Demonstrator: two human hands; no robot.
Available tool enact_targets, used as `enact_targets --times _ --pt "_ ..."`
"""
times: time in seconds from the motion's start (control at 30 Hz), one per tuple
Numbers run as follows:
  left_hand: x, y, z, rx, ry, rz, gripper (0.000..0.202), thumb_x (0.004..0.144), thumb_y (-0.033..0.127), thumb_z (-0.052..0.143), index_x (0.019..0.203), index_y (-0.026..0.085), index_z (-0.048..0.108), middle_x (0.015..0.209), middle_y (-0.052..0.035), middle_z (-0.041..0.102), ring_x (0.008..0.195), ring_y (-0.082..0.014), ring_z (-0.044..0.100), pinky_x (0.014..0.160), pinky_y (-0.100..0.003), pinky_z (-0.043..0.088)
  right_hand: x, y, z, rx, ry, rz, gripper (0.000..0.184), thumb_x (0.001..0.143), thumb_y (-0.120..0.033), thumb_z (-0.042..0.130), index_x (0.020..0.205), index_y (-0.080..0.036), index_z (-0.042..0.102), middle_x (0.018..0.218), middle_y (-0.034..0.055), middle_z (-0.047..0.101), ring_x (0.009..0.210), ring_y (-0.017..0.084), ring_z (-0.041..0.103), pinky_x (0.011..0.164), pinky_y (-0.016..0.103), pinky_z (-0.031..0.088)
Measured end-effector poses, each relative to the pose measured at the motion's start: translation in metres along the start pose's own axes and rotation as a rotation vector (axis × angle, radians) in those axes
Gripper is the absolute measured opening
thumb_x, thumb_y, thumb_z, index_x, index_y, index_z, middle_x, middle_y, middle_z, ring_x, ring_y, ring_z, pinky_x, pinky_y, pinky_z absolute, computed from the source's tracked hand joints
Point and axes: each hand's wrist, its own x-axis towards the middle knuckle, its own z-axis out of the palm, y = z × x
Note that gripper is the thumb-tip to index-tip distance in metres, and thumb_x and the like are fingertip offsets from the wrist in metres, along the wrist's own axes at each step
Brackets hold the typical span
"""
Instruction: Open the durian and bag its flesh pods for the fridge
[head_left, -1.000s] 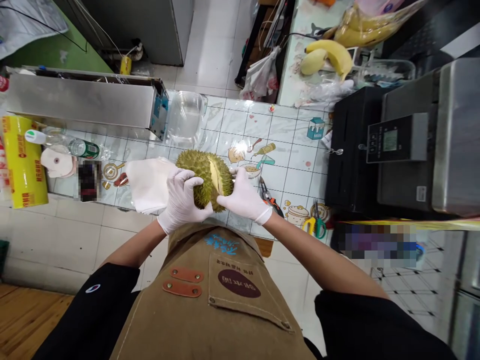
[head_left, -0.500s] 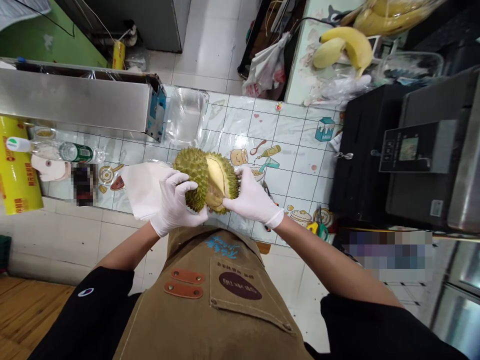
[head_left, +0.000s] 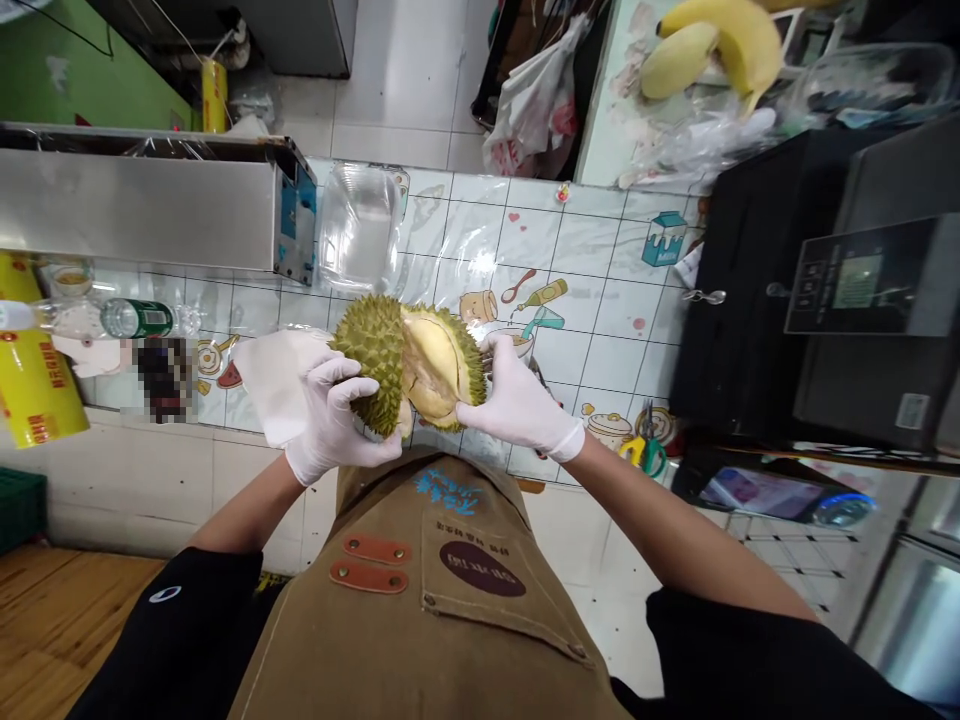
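A spiky green durian (head_left: 371, 345) is split down its length near the front edge of the counter, and pale yellow flesh (head_left: 433, 350) shows in the gap. My left hand (head_left: 330, 415), in a white glove, grips the left part of the husk, thumb low at the near end. Gloved in white too, my right hand (head_left: 519, 400) grips the right part of the husk, with its thumb at the split's near edge and its fingertips partly hidden behind the shell. A white cloth or paper sheet (head_left: 274, 375) lies beside and beneath my left hand.
Behind the durian sits a clear plastic tray (head_left: 360, 225), beside a long metal box (head_left: 142, 205). Scissors (head_left: 646, 450) with yellow and green handles lie right, near a black machine (head_left: 750, 300). A plastic bottle (head_left: 139, 318) and yellow film rolls (head_left: 45, 385) are left; bananas (head_left: 739, 45) lie far right.
The split in the durian has widened and more pale flesh shows. My hands have moved slightly apart, each still on its side of the husk. The camera view has shifted a little.
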Motion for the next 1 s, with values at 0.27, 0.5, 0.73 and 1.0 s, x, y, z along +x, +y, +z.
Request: enact_targets --times 0.27,0.5,0.73,1.0 --pt "-0.007 -0.004 -0.003 0.0 -0.026 -0.01 0.08 0.041 0.037 0.095 0.107 0.034 0.05 0.112 -0.0054 0.046 0.115 -0.0349 0.053 0.103 -0.061 0.051 -0.005 0.015 0.001 0.043 0.0 0.003 0.068 0.064 -0.04 0.078 0.115 -0.025 0.036 0.114 0.0078 0.058 0.102 0.028 0.06 0.089 0.043 0.055" --pt "0.006 0.0 -0.007 0.058 -0.031 0.051 0.074 0.044 0.048 0.095 0.1 0.03 0.049 0.108 -0.004 0.047 0.11 -0.0315 0.054 0.102 -0.058 0.053 -0.007 0.057 -0.008 0.173 -0.043 0.014 0.073 0.064 -0.044 0.084 0.118 -0.026 0.038 0.118 0.0071 0.057 0.112 0.03 0.059 0.099 0.045 0.053" --pt "0.031 0.028 -0.011 0.091 -0.102 0.141 0.069 0.053 0.052 0.096 0.103 0.031 0.054 0.108 -0.005 0.051 0.109 -0.0315 0.055 0.103 -0.059 0.053 0.005 0.097 -0.011 0.356 -0.017 -0.069 0.082 0.058 -0.057 0.092 0.115 -0.028 0.04 0.118 0.0047 0.051 0.113 0.029 0.055 0.101 0.042 0.051" --pt "0.033 0.028 -0.026 0.098 -0.087 0.112 0.077 0.055 0.054 0.097 0.114 0.032 0.052 0.115 -0.0051 0.051 0.112 -0.0308 0.057 0.102 -0.055 0.053 0.021 0.114 -0.024 0.421 -0.08 -0.094 0.089 0.055 -0.059 0.097 0.121 -0.03 0.043 0.119 0.0035 0.053 0.115 0.03 0.057 0.103 0.043 0.051"
